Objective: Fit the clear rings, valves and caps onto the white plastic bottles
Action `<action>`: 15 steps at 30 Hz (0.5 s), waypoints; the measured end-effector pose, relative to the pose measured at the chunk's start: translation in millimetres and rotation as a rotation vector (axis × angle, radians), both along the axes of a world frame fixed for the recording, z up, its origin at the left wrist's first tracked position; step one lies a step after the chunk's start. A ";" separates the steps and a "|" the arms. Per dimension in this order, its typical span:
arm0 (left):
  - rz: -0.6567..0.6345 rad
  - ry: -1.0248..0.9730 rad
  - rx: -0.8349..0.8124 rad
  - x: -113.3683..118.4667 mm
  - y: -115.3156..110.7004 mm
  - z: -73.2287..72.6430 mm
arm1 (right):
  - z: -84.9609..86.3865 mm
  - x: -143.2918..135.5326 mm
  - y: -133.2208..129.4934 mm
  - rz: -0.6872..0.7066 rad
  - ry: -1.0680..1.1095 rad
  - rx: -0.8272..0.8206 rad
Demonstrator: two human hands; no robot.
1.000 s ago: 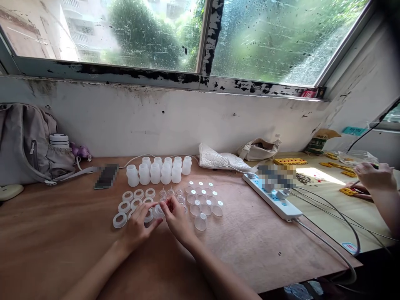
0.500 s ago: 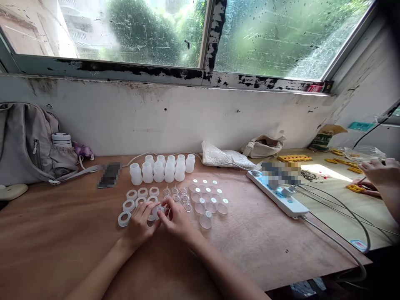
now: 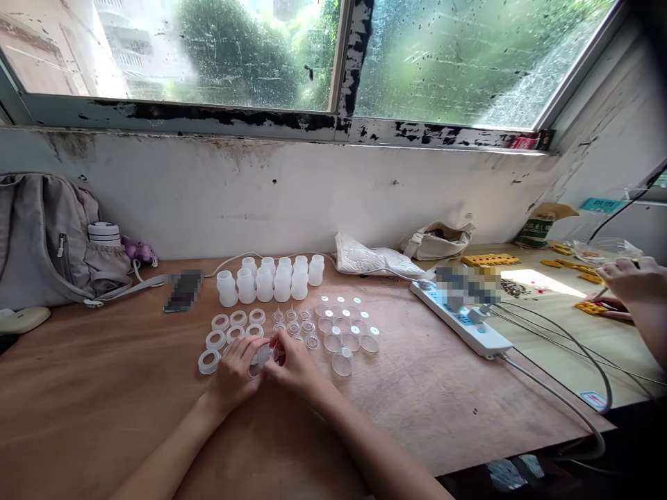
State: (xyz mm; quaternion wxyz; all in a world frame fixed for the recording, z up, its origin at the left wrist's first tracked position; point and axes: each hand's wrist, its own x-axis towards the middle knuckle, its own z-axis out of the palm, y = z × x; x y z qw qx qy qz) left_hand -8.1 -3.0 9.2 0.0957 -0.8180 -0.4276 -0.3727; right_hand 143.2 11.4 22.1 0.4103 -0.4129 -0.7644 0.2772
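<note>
Both my hands meet over the near side of the laid-out parts. My left hand [image 3: 239, 371] has its fingers closed on a translucent screw ring [image 3: 266, 355]. From the other side my right hand [image 3: 292, 365] pinches the same ring; a clear nipple may be in it, but fingers hide most of it. White screw rings [image 3: 209, 361] lie in rows beside and behind my left hand. Several clear nipples [image 3: 307, 327] stand just beyond my right hand. To their right are clear dome caps [image 3: 342, 363] with white round spots. Small frosted bottles [image 3: 227, 289] stand upright in rows behind.
A phone [image 3: 183, 290] and a grey backpack [image 3: 42, 239] are at the left. A white packet [image 3: 375, 257] and a cloth bag [image 3: 438, 241] lie by the wall. A power strip [image 3: 463, 323] with cables runs along the right. Another person's hand [image 3: 633, 281] works at the far right.
The ring between my hands has tilted a little, and my fingers have shifted slightly around it. The view has moved slightly. The laid-out parts stay in place.
</note>
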 end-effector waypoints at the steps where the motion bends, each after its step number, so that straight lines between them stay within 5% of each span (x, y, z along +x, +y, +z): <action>1: 0.001 0.000 -0.002 -0.1 0.1 0.1 | 0.0 -0.2 -0.1 -0.002 -0.006 0.006; 15: -0.002 -0.020 -0.010 -1.0 1.0 -1.0 | 0.6 0.0 -2.1 0.021 -0.012 0.017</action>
